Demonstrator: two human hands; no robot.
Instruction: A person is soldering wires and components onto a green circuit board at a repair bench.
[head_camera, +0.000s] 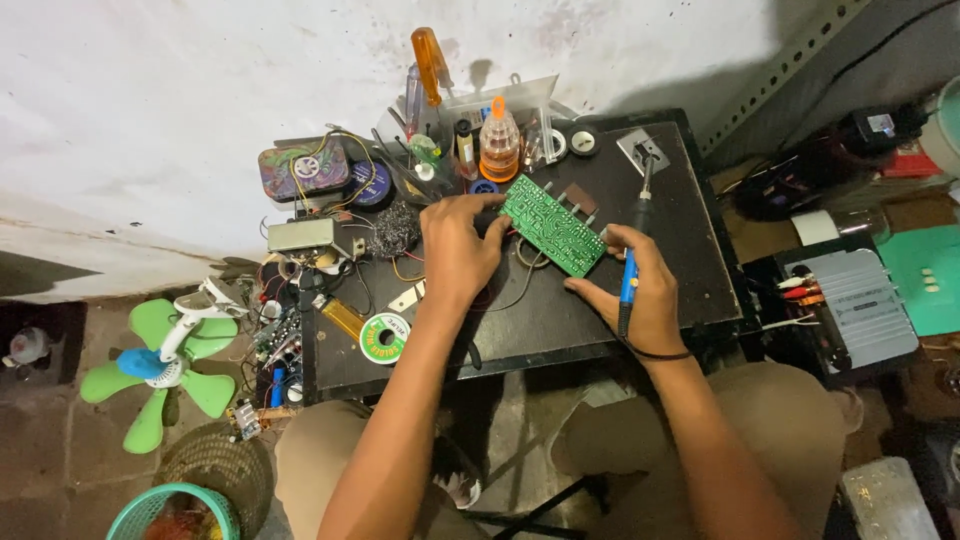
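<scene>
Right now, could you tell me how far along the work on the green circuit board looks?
Done: the solder spool and bottle are laid out on the black table. In hand: the left hand and right hand hold the green circuit board; the right also holds the soldering iron. Left: its tip isn't on the board.

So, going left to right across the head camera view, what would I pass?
Green fan → solder reel → left hand → green circuit board → right hand holding a blue soldering iron → silver amplifier box.
</scene>
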